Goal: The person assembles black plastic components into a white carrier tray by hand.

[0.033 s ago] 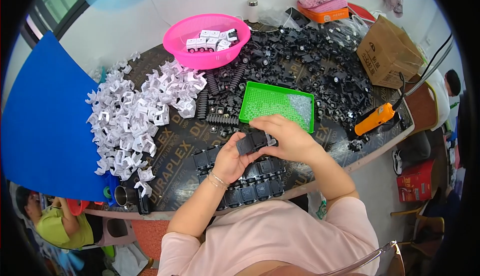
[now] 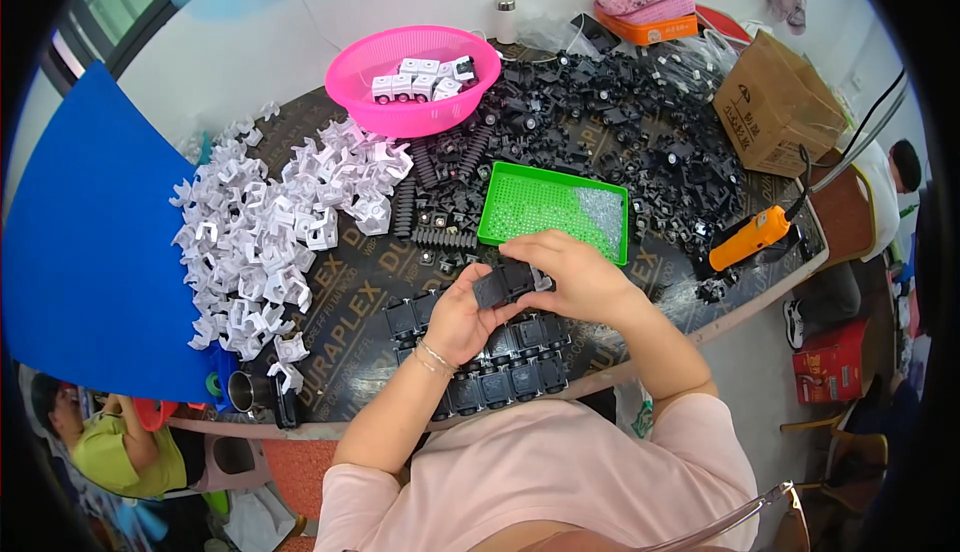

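Observation:
A black plastic toy-vehicle part [image 2: 503, 287] is held over the near middle of the table, between both hands. My left hand [image 2: 460, 320] is closed on its left side, palm partly turned up. From the right, my right hand [image 2: 575, 277] grips the other end, fingers bent over the top and thumb below. Small details at that end are hidden by the fingers. Beneath and in front of the hands, similar black parts [image 2: 510, 382] stand in rows. Just beyond lies a green tray [image 2: 624, 222] with small clear and silvery pieces in it.
White plastic parts [image 2: 245, 242] are heaped at left, black parts [image 2: 640, 132] at the back right. A pink basin [image 2: 350, 77] holds white toy vehicles. An orange corded tool [image 2: 750, 239] and a cardboard box [image 2: 780, 107] are at right. A blue board [image 2: 100, 252] and another person [image 2: 120, 447] are at left.

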`<act>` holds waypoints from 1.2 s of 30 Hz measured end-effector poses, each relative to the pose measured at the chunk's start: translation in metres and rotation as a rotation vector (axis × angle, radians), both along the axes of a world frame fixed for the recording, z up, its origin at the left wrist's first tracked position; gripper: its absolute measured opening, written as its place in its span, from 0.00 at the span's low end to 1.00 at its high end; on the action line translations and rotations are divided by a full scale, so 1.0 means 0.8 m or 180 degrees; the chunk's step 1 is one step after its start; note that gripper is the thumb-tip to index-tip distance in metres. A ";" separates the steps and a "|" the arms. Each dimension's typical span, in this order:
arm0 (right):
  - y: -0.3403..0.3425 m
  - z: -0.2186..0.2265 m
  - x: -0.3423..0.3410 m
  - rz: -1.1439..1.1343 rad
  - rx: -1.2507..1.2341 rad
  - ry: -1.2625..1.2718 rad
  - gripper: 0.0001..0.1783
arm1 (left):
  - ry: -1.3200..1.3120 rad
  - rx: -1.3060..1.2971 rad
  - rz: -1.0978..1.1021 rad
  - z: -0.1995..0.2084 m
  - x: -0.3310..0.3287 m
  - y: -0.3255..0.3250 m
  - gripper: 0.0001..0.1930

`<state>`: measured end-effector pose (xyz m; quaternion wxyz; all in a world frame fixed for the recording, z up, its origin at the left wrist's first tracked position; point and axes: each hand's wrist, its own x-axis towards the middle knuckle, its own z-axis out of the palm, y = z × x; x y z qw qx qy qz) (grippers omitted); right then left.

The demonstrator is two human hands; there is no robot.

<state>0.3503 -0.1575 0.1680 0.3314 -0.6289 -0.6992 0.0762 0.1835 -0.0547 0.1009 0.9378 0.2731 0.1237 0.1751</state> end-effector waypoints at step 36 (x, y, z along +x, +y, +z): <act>0.021 -0.069 0.031 -0.0140 -0.0991 -0.0199 0.35 | 0.2045 0.5725 -0.0136 -0.033 -0.014 0.050 0.29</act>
